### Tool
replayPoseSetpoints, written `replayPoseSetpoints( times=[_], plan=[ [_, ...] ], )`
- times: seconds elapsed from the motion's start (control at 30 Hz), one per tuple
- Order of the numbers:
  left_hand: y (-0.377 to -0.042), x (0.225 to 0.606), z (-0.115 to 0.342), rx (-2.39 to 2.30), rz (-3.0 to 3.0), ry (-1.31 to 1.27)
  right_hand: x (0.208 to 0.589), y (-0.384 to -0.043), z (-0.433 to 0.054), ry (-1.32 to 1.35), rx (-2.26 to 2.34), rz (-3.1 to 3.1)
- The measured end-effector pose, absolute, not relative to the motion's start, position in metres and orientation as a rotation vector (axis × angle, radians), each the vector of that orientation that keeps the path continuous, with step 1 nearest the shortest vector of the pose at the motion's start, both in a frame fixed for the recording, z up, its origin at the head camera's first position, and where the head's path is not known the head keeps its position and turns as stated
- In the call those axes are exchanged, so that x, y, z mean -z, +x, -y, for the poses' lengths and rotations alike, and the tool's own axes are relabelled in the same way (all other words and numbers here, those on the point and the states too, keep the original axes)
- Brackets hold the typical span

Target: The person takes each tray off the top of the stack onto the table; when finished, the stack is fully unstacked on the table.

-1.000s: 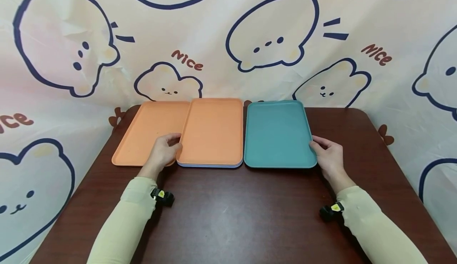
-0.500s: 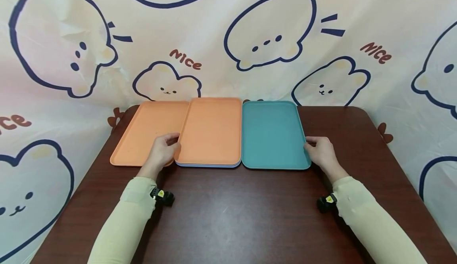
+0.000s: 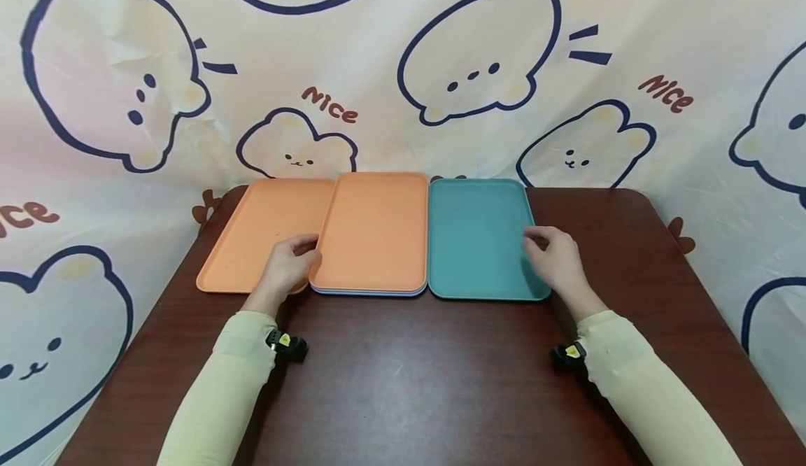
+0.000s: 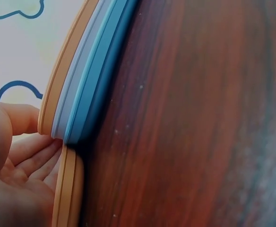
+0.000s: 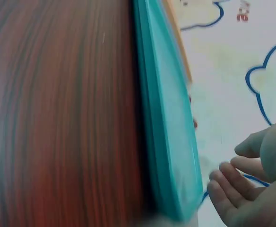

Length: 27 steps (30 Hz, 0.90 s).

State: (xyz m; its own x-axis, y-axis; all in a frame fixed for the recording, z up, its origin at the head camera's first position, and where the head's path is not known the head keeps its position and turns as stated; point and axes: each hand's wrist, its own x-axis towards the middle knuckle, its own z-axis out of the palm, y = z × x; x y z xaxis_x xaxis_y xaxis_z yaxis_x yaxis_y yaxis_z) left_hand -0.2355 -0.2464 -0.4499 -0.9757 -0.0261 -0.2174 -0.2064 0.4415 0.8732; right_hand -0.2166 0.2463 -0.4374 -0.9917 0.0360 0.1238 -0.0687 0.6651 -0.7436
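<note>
A stack of trays (image 3: 373,231), orange on top with lavender and blue ones below (image 4: 81,94), lies at the table's middle back. My left hand (image 3: 292,264) grips its left edge, thumb on the top rim and fingers (image 4: 34,158) tucked under it. That edge overlaps a single orange tray (image 3: 261,235) to the left. A teal tray (image 3: 475,238) lies flat against the stack's right side. My right hand (image 3: 554,259) hovers over the teal tray's right rim (image 5: 168,132), fingers loosely curled and holding nothing, apart from the tray in the right wrist view.
The dark wooden table (image 3: 403,382) spreads bare in front of the trays and to the right of the teal one. A cartoon-printed cloth (image 3: 403,67) hangs behind and drapes round both sides. A small black clip sits on each sleeve cuff.
The teal tray slid left against the stack. My right hand has let go of its right edge and moved up and left over the rim. The left hand has stayed put.
</note>
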Motion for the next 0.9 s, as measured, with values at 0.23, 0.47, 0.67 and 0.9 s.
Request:
replayPoseSetpoints(
  times=[0.23,0.47,0.67,0.9],
  plan=[
    [-0.237,0.451,0.247,-1.618,-2.464,-0.204,0.436,-0.224,-0.201,0.071,-1.511,2.725],
    [-0.234,0.451,0.249,-1.678,-2.414,-0.194,0.442,-0.233,-0.158,0.074,-1.726,2.705],
    [-0.233,0.453,0.251,-1.762,-2.365,-0.164,0.447,-0.241,-0.131,0.058,-1.834,2.65],
    [-0.233,0.458,0.255,-1.844,-2.312,-0.151,0.453,-0.246,-0.107,0.086,-1.814,2.659]
  ],
)
